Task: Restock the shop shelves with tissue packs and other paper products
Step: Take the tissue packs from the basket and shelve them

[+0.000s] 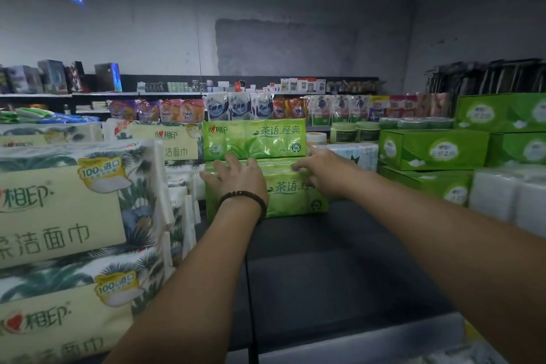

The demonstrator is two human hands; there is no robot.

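A green tissue pack (291,195) lies on the dark shelf top (331,260) in the middle. My left hand (236,177) rests flat on its left part, fingers spread, with a dark bead bracelet on the wrist. My right hand (325,171) presses on its upper right edge. Behind it a second green tissue pack (255,139) of the same kind stands upright.
Large cream tissue bundles with palm-leaf print (74,216) are stacked at the left. Green tissue boxes (434,149) and white packs (508,198) fill the right. Detergent pouches (236,106) line a far shelf. The shelf's metal front edge (369,340) runs below.
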